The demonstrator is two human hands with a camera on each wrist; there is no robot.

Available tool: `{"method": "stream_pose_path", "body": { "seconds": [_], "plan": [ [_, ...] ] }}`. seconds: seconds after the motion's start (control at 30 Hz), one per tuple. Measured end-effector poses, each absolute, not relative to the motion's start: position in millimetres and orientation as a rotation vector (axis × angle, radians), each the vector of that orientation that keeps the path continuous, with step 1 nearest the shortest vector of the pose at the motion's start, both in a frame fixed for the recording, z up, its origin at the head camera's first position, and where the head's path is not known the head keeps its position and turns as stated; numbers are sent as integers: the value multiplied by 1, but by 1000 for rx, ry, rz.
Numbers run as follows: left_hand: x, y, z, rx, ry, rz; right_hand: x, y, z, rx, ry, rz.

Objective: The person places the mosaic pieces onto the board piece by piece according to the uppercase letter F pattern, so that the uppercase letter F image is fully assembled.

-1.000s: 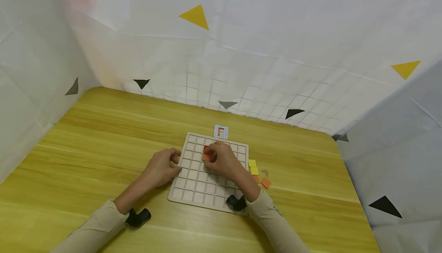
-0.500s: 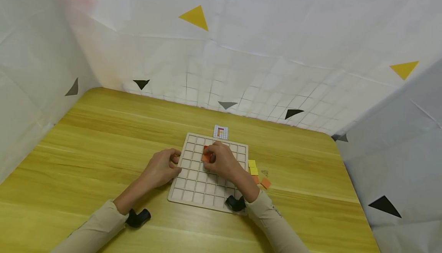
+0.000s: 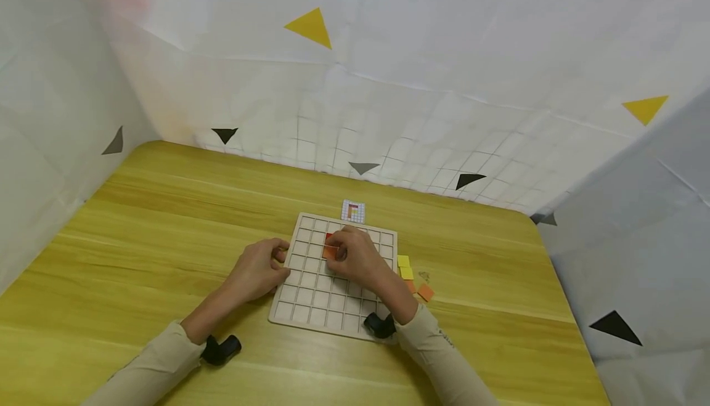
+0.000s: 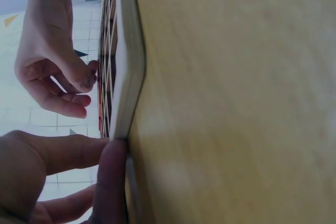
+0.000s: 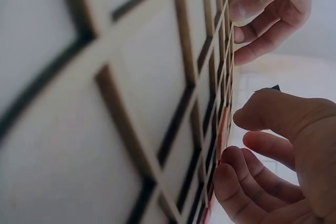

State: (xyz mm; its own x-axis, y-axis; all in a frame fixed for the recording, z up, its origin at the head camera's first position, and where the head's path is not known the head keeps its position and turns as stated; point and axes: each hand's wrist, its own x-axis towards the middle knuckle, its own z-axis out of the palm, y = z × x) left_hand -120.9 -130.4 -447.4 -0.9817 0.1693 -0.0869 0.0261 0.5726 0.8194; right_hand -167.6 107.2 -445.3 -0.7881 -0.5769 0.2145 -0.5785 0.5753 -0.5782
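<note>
Orange tile [image 3: 330, 252] has the right hand [image 3: 357, 255] curled round it; the left hand [image 3: 259, 268] grips the board [image 3: 318, 299].

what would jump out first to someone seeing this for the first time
Probably the pale gridded board on the wooden table, with the left hand at its left edge and the right hand over it beside a red tile and an orange tile. Next, the bright yellow tiles by the board's right edge, and the yellow triangle high on the white back wall.
</note>
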Motion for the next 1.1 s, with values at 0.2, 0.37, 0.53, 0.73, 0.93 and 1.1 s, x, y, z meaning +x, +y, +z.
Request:
{"method": "stream_pose_path", "body": {
  "seconds": [0.2,0.37,0.53,0.73,0.93,1.1],
  "plan": [
    [-120,-133,-448,158,2643,1383,-163,110,-435,1054,-2762,1021],
    [-120,-132,-448,152,2635,1390,-160,115,-430,1041,-2752,1002],
    [-121,-131,-448,136,2632,1384,-158,125,-428,1021,-2752,990],
    [-120,-131,-448,134,2627,1388,-155,139,-426,990,-2739,988],
    [-120,-130,-448,144,2616,1403,-151,152,-424,946,-2778,1003],
    [-120,-130,-448,150,2623,1397,-147,160,-424,902,-2803,1005]
  ]
}}
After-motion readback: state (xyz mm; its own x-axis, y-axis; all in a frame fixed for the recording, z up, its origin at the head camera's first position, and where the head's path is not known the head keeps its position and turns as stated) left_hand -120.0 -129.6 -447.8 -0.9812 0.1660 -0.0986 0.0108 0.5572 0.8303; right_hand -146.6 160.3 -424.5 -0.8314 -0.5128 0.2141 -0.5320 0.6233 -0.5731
